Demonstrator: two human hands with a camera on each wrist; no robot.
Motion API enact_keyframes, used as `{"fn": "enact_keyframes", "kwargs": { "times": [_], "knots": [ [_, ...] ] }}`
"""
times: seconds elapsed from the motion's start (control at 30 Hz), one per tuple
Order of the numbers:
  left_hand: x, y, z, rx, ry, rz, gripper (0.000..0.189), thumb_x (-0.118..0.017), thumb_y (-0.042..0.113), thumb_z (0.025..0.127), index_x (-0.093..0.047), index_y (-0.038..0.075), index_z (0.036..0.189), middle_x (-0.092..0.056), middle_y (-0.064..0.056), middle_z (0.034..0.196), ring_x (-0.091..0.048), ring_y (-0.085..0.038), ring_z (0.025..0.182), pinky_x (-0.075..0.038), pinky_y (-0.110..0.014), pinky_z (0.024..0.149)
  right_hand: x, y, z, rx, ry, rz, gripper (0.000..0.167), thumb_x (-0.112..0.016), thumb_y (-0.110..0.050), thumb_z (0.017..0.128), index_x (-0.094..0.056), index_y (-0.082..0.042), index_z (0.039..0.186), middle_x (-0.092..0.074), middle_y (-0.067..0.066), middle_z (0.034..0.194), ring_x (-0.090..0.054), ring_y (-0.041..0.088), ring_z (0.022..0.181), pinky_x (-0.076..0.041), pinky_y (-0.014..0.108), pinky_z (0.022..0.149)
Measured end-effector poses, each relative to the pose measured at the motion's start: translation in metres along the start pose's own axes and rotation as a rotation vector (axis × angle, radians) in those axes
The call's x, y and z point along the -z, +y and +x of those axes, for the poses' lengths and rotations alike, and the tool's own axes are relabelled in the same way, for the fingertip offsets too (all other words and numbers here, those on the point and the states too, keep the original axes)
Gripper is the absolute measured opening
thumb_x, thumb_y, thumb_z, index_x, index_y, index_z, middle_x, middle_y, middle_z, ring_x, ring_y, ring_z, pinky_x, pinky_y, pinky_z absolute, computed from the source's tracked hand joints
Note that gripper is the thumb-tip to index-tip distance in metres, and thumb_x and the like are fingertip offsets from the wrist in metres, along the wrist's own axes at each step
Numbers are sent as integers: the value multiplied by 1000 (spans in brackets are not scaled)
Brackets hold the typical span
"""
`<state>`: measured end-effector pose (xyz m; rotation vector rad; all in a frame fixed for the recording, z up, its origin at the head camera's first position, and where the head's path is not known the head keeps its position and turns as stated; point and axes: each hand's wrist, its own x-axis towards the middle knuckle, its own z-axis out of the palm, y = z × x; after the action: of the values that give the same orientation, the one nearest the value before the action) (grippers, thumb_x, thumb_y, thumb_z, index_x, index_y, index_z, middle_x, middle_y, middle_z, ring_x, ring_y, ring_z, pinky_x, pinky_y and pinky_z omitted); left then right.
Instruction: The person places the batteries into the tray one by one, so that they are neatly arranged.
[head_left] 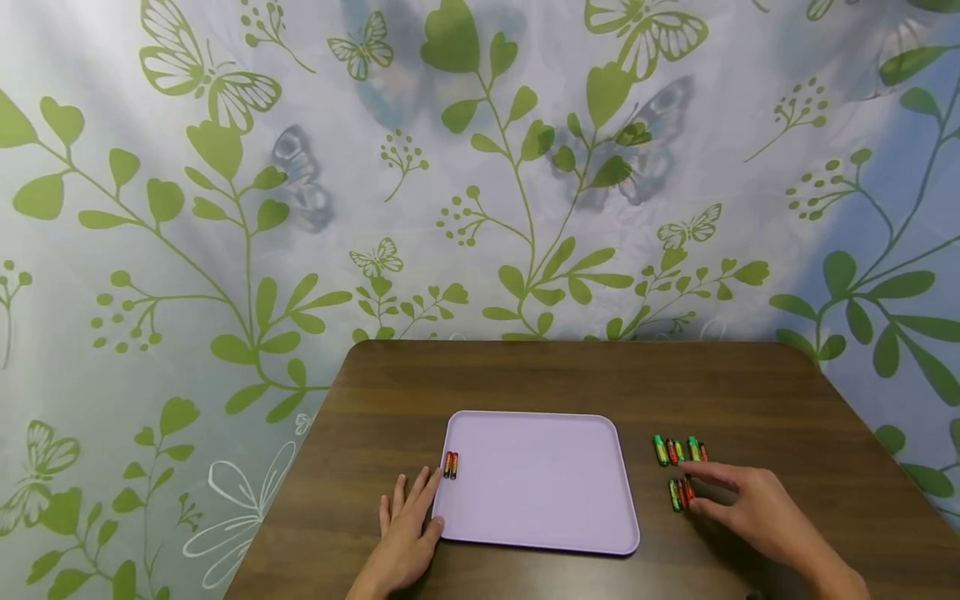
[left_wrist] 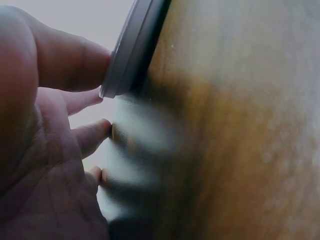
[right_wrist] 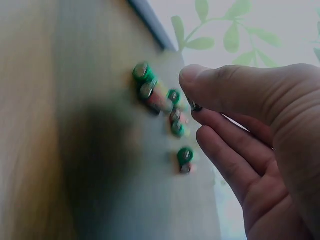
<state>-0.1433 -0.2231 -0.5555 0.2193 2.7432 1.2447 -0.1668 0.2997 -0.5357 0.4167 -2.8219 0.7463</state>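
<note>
My left hand rests at the left edge of a lilac tray, fingers spread. In the left wrist view, its thumb touches the tray rim. Two red-and-black batteries lie side by side inside the tray at its left. On the right, my right hand is at a front group of green and red batteries. In the right wrist view, its thumb and fingertips pinch a battery, of which only a small dark end shows; the fingers cover the rest.
Behind that group lies another row of green and red batteries, right of the tray. The brown wooden table ends at a curtain printed with leaves and butterflies.
</note>
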Motion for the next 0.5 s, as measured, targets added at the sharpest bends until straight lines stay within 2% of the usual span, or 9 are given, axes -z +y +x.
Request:
{"fn": "enact_keyframes", "kwargs": {
  "times": [0.23,0.33,0.43,0.5],
  "knots": [
    [11,-2,-8,-4,-18,3,70,-65,11,105,-40,17,171,-26,-22,181,5,-58,166,18,-78,125,-7,-39,9,30,17,59,46,-100,-27,77,-85,-22,121,-85,-1,114,-75,3,104,-63,27,80],
    [15,-3,-12,-8,-31,-6,70,-64,11,106,-40,17,171,-25,-22,181,6,-58,166,19,-78,124,-11,-54,12,67,27,82,47,-99,-23,78,-84,-20,122,-85,-3,112,-78,7,101,-62,28,78],
    [19,-5,-17,-12,-47,-10,70,-63,11,106,-39,15,171,-24,-23,181,8,-58,166,19,-78,124,-18,-69,13,105,38,116,46,-98,-20,79,-84,-17,122,-85,-2,111,-81,14,97,-64,34,76],
    [22,-7,-20,-13,-57,-10,69,-62,11,106,-38,14,171,-23,-22,181,8,-58,166,20,-78,124,-22,-80,15,117,49,133,46,-98,-18,79,-84,-18,123,-85,-4,112,-82,14,99,-64,39,79]
  ]
}}
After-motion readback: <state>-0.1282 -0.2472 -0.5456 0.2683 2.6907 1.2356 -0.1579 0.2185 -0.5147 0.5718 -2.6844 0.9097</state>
